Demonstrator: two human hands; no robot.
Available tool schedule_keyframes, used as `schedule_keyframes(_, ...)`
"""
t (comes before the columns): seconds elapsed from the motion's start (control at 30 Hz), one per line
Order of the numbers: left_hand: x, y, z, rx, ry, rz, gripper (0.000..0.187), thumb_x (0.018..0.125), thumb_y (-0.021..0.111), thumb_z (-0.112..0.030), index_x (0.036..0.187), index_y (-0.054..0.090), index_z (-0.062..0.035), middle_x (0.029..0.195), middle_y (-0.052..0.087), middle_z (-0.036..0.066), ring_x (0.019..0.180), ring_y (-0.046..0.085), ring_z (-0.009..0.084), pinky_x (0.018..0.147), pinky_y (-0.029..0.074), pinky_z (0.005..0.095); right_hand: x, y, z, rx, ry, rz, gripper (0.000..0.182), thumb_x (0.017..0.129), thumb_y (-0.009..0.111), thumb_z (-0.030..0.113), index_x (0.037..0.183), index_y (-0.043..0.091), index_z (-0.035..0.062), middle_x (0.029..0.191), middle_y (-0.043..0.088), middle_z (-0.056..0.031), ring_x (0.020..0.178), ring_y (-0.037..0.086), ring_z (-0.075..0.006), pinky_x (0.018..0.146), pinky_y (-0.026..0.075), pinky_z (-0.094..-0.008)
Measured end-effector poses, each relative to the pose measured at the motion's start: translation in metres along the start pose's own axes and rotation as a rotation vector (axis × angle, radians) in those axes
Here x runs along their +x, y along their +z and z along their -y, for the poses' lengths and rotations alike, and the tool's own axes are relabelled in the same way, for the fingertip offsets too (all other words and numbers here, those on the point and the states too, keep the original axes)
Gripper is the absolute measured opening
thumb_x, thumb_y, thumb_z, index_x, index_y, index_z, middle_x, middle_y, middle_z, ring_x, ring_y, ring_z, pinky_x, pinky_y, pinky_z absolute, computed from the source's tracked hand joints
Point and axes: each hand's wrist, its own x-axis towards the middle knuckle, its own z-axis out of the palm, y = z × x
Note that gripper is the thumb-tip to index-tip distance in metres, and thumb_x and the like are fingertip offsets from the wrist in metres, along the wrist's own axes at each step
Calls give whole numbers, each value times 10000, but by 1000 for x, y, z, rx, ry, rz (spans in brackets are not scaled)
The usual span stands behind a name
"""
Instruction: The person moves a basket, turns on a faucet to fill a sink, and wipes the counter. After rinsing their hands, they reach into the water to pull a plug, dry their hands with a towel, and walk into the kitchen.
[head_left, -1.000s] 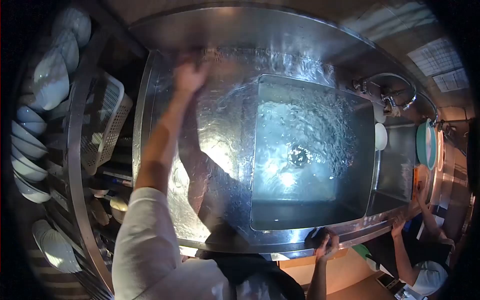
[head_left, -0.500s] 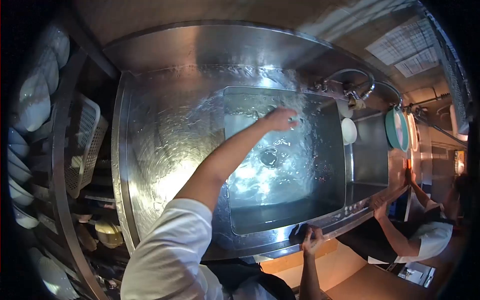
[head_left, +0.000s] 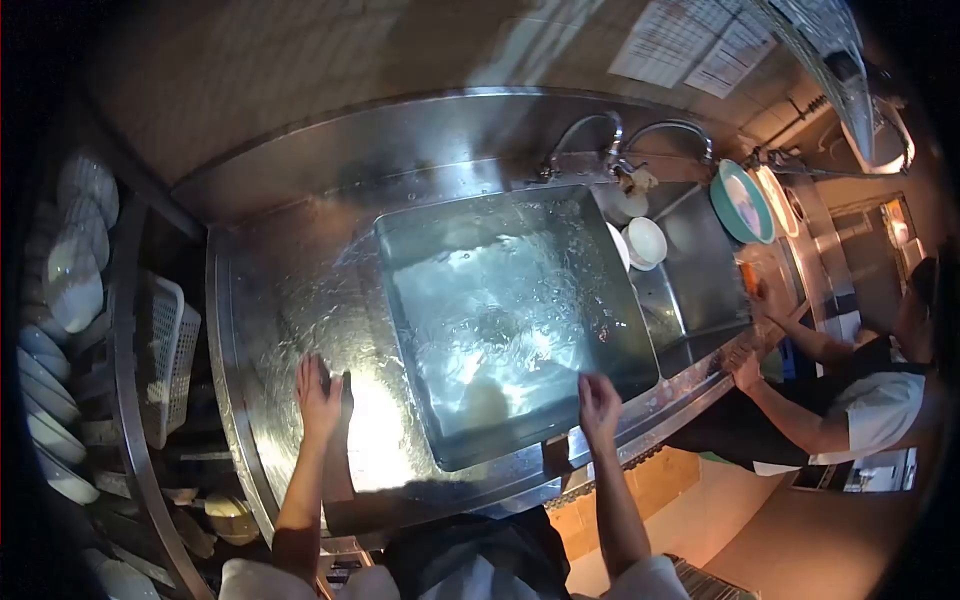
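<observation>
A steel sink [head_left: 545,440] full of rippling clear water lies in front of me. To its left, my left hand [head_left: 318,400] hovers low over the wet steel drainboard [head_left: 300,270], fingers stretched out and nothing in them. My right hand [head_left: 599,408] is at the sink's front right rim, its fingers loosely curled together with no object showing. The water's surface is lit brightly, and a dark drain shape shows blurred beneath it.
White bowls [head_left: 646,243] stand right of the sink, beside a second basin [head_left: 700,300]. Curved taps [head_left: 588,122] rise behind. A teal tub [head_left: 742,202] sits farther right, near a co-worker's hands [head_left: 742,362]. Shelves at left hold stacked dishes [head_left: 75,270] and a white plastic basket [head_left: 172,360].
My left hand has drawn back from over the water to the drainboard at left. My right hand has lifted from the front edge toward the sink's rim. The view has shifted.
</observation>
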Motion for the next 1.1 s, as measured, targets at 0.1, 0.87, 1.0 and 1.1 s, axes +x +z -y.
schedule_keyframes(0.1,-23,4,-33,152,-120,14,716,787,510,-359,1341,212,-16,1423,139,148,1324,83,293,1038,70,502,96,19,28,138,-65,19,235,858,524,184,942,607,-20,791,615,-82,752,554,-108,667,427,-235)
schedule_keyframes(0.87,-20,27,-38,375,-103,-143,706,775,471,-374,1369,195,-113,1435,157,70,1329,104,259,1049,70,480,385,159,14,1881,984,327,447,936,274,281,1174,336,-93,1188,441,-253,1106,448,-372,899,411,-451)
schedule_keyframes(1.0,-22,30,-34,361,-95,-163,675,776,468,-329,1365,214,-120,1429,180,69,1327,121,257,1047,75,480,398,190,-3,1637,863,367,312,932,345,214,986,455,-73,959,581,-196,948,572,-279,743,520,-347)
schedule_keyframes(1.1,-21,29,-35,358,-115,-152,659,781,468,-317,1363,224,-127,1426,190,68,1325,132,256,1045,78,484,409,213,-27,1612,841,603,208,914,415,188,911,487,-7,784,599,-117,726,623,-223,657,532,-368)
